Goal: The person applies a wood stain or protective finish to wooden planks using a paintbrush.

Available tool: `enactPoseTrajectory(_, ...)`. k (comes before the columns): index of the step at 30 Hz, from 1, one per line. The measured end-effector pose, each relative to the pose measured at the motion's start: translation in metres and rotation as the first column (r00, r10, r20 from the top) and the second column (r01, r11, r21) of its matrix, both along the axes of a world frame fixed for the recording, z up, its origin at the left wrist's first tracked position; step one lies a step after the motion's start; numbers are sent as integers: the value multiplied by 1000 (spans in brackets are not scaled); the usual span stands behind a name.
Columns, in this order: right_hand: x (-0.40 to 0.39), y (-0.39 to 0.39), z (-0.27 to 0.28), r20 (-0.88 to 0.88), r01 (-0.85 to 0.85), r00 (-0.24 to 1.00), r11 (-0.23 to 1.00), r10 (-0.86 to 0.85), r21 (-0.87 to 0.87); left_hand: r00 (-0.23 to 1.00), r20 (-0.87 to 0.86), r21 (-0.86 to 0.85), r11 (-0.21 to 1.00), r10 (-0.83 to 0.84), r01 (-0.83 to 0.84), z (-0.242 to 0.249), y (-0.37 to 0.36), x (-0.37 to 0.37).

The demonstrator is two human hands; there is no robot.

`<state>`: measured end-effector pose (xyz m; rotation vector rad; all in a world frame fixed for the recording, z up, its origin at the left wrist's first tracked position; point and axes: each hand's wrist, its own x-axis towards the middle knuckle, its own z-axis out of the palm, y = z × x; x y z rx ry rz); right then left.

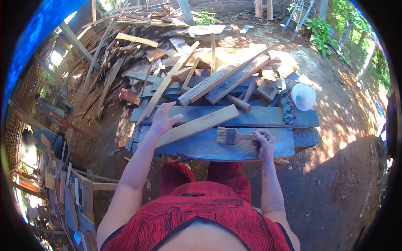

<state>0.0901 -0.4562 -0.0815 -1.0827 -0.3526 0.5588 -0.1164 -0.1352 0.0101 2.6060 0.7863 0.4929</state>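
Observation:
Over the right part of the wooden bench (pixel 268 144), my right hand (pixel 264 144) grips a paintbrush (pixel 230 136) by its handle, the wide pale bristles pointing left. My left hand (pixel 164 120) is open, thumb and fingers apart, above the upper end of the bench's left side. Just right of it, a light wooden board (pixel 201 125) lies slantwise across the bench top. Behind the board runs a bluish-grey plank (pixel 268 116). On that plank's right end rests a narrow, dark patterned object (pixel 287 106), next to a white bucket (pixel 303 96).
Wood offcuts and beams (pixel 226 83) are heaped on the back of the bench, with a round wooden mallet-like piece (pixel 239 102) among them. A large scrap pile (pixel 121 50) spreads behind. Hand saws and tools (pixel 71 196) hang at left. A ladder (pixel 298 19) stands far right.

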Motion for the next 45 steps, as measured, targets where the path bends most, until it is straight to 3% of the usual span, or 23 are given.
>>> enactPoseTrajectory(3,-1,-2,3,4,22,1000,1000,-22,14,997,-62,112,993,-36,43,-10,5,45)
enactPoseTrajectory(5,-1,-3,2,14,7,1000,999,-7,-36,996,-75,77,996,-45,51,-16,10,65)
enactPoseTrajectory(7,-1,-3,1,16,13,1000,1000,-12,-16,990,-131,220,975,51,-21,-17,12,79)
enactPoseTrajectory(11,-2,-3,4,-6,17,1000,1000,-17,-2,963,-255,236,971,87,-25,-12,12,84)
enactPoseTrajectory(13,-1,-4,3,-4,-4,1000,1000,4,6,991,-128,519,848,-43,104,-13,8,80)
enactPoseTrajectory(17,-1,-3,4,-11,-15,1000,1000,15,9,972,-224,447,894,73,36,-17,18,78)
enactPoseTrajectory(19,-1,-3,4,-10,-1,1000,1000,1,23,976,-215,249,968,36,19,-27,28,79)
enactPoseTrajectory(26,1,-5,5,-1,-26,1000,1000,26,-9,976,-217,211,976,-16,63,-25,40,75)
enactPoseTrajectory(28,0,-4,6,-23,-25,999,1000,25,-10,995,-20,221,970,-101,103,-22,48,72)
enactPoseTrajectory(29,0,-4,6,-22,-25,999,1000,25,-12,995,-19,220,970,-101,103,-20,52,71)
enactPoseTrajectory(31,1,-3,5,-22,-16,1000,1000,16,-15,964,206,131,981,-169,144,-9,59,71)
enactPoseTrajectory(32,1,-3,4,-20,-20,1000,1000,19,-16,898,374,180,968,-234,177,-21,83,78)
enactPoseTrajectory(33,1,-3,4,-16,-16,1000,1000,16,-19,898,376,179,969,-230,172,-9,85,81)
enactPoseTrajectory(34,1,-2,3,-12,-14,1000,1000,13,-22,939,340,-246,969,61,26,10,81,79)
enactPoseTrajectory(35,1,-2,1,-8,-20,1000,1000,20,-23,931,188,-618,775,313,-136,27,75,75)
enactPoseTrajectory(37,1,0,1,3,6,1000,1000,-6,3,889,223,-694,706,401,-144,41,68,71)
enactPoseTrajectory(39,0,1,3,3,15,1000,1000,-15,3,878,70,-927,355,473,-118,50,71,64)
enactPoseTrajectory(40,-1,1,4,-2,24,1000,1000,-24,2,878,70,-928,355,473,-117,54,67,60)
enactPoseTrajectory(42,-1,1,3,0,24,1000,1000,-24,-9,894,74,-974,223,442,-30,60,53,43)
enactPoseTrajectory(45,-1,0,5,1,5,1000,1000,-5,-13,890,98,-984,178,445,20,63,42,13)
